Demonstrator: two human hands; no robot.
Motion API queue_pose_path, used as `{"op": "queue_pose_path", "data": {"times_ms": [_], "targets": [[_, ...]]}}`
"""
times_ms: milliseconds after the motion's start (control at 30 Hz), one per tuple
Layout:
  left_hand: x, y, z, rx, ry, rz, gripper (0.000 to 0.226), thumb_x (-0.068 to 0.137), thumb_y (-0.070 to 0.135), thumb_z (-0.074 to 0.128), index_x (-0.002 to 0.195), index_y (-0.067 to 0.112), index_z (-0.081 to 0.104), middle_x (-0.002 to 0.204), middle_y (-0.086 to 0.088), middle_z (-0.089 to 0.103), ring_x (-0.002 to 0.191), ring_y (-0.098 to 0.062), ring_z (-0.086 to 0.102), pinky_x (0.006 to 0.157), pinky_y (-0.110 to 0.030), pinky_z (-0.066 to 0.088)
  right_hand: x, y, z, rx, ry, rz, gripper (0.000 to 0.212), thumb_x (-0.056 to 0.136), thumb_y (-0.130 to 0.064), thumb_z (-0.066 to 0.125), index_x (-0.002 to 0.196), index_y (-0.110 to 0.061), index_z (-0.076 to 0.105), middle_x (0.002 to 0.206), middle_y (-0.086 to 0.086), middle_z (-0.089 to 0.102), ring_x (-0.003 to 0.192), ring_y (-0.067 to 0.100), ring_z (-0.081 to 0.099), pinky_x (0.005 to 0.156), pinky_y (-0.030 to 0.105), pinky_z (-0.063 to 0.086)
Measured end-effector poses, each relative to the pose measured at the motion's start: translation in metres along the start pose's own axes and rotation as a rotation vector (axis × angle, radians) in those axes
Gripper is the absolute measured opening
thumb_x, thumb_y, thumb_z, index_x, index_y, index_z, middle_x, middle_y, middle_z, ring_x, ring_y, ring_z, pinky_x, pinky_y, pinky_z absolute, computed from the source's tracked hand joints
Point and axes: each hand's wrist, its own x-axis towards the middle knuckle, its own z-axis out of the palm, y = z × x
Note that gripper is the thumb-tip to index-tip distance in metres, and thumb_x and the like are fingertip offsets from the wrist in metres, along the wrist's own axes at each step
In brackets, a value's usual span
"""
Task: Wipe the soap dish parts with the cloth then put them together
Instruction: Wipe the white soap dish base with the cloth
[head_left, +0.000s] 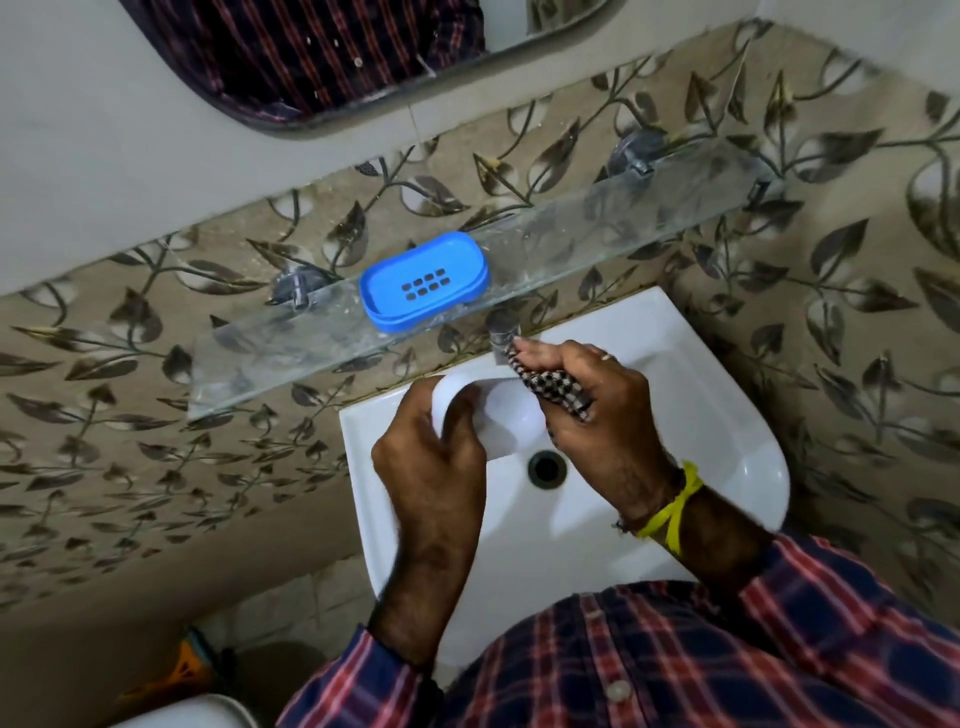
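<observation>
Two hands work above the sink (727, 415): our left hand (436, 452) grips the white soap dish part (498, 415), right-hand fingers (571, 415) pinch the checked cloth (558, 389) against it. Wiping underway; next, we judge, mating it with the blue tray (423, 280) on the glass shelf (597, 228).

Light: dim, even indoor | Glare: soft sheen on white sink (727, 415) | Blur: slight motion smear | Edges: wide-angle bending

Leaf-patterned wall tiles (857, 270), glass shelf (571, 244), white basin (727, 405), mirror (311, 57) above.
</observation>
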Motion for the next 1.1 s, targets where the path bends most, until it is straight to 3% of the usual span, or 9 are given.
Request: {"op": "queue_pose_path", "data": {"times_ms": [133, 233, 333, 400, 533, 800, 900, 1000, 1100], "targets": [[-0.004, -0.007, 0.008, -0.122, 0.088, -0.052, 0.004, 0.091, 0.012, 0.072, 0.095, 0.011, 0.071, 0.081, 0.006, 0.069, 0.076, -0.004, 0.062, 0.074, -0.026, 0.053, -0.002, 0.004, 0.006, 0.087, 0.115, 0.280, 0.022, 0.082, 0.003, 0.073, 0.101, -0.008, 0.070, 0.091, -0.001, 0.075, 0.084, 0.009, 0.070, 0.079, 0.015, 0.053], [-0.010, -0.007, 0.013, -0.319, -0.158, -0.307, 0.031, 0.084, 0.025, 0.081, 0.109, 0.020, 0.064, 0.099, 0.005, 0.072, 0.094, -0.010, 0.069, 0.085, -0.041, 0.059, 0.009, 0.003, 0.004, 0.037, 0.218, 0.230, 0.024, 0.081, 0.008, 0.070, 0.101, -0.005, 0.072, 0.091, -0.002, 0.075, 0.086, 0.007, 0.069, 0.082, 0.013, 0.052], [-0.013, -0.001, 0.010, -0.671, -0.433, -0.756, 0.089, 0.055, 0.063, 0.090, 0.126, 0.020, 0.058, 0.113, 0.001, 0.074, 0.104, -0.025, 0.073, 0.091, -0.043, 0.060, 0.014, 0.005, 0.001, -0.070, 0.276, 0.150, 0.027, 0.080, 0.012, 0.067, 0.104, 0.000, 0.072, 0.096, 0.008, 0.077, 0.092, 0.023, 0.073, 0.086, 0.033, 0.058], [-0.004, 0.002, 0.009, -0.953, -0.484, -0.936, 0.081, 0.061, 0.066, 0.084, 0.122, 0.015, 0.068, 0.120, -0.006, 0.074, 0.105, -0.030, 0.073, 0.096, -0.044, 0.057, 0.011, 0.005, 0.002, -0.117, 0.274, 0.088, 0.030, 0.079, 0.015, 0.066, 0.106, 0.003, 0.072, 0.102, 0.013, 0.077, 0.096, 0.030, 0.073, 0.088, 0.044, 0.059], [0.007, 0.004, 0.017, -1.020, -0.358, -1.035, 0.048, 0.082, 0.046, 0.077, 0.117, 0.015, 0.072, 0.121, -0.012, 0.073, 0.105, -0.032, 0.072, 0.099, -0.045, 0.055, 0.001, 0.011, 0.007, -0.163, 0.263, -0.090, 0.039, 0.073, 0.020, 0.067, 0.109, 0.005, 0.071, 0.116, 0.015, 0.073, 0.103, 0.030, 0.071, 0.095, 0.039, 0.056], [0.010, -0.020, 0.021, -1.204, -0.319, -1.155, 0.064, 0.083, 0.056, 0.070, 0.119, 0.005, 0.056, 0.094, -0.023, 0.076, 0.085, -0.036, 0.075, 0.081, -0.048, 0.062, -0.030, 0.043, -0.013, -0.029, -0.100, -0.373, 0.059, 0.069, 0.027, 0.066, 0.122, 0.000, 0.067, 0.141, 0.017, 0.058, 0.129, 0.031, 0.056, 0.102, 0.049, 0.049], [0.013, -0.033, 0.013, -1.316, -0.426, -1.093, 0.055, 0.085, 0.056, 0.067, 0.112, 0.008, 0.062, 0.101, -0.019, 0.075, 0.093, -0.035, 0.074, 0.083, -0.050, 0.061, -0.026, 0.052, -0.022, 0.101, -0.230, -0.170, 0.046, 0.073, 0.028, 0.065, 0.111, 0.004, 0.071, 0.131, 0.018, 0.065, 0.123, 0.028, 0.062, 0.098, 0.055, 0.051], [0.006, -0.037, 0.010, -1.204, -0.558, -0.985, 0.035, 0.085, 0.046, 0.064, 0.102, 0.021, 0.080, 0.106, -0.008, 0.077, 0.095, -0.024, 0.075, 0.078, -0.041, 0.061, -0.015, 0.042, -0.023, 0.357, -0.020, 0.239, 0.025, 0.083, 0.014, 0.071, 0.105, 0.004, 0.072, 0.111, 0.020, 0.073, 0.105, 0.035, 0.071, 0.093, 0.061, 0.053], [-0.007, -0.035, 0.018, -1.107, -0.598, -0.989, 0.036, 0.092, 0.049, 0.052, 0.116, 0.036, 0.075, 0.119, -0.004, 0.074, 0.104, -0.022, 0.073, 0.082, -0.038, 0.061, 0.005, 0.018, -0.017, 0.245, -0.014, 0.123, 0.021, 0.079, 0.010, 0.077, 0.098, 0.001, 0.075, 0.106, 0.016, 0.073, 0.104, 0.024, 0.070, 0.099, 0.039, 0.054]]}}
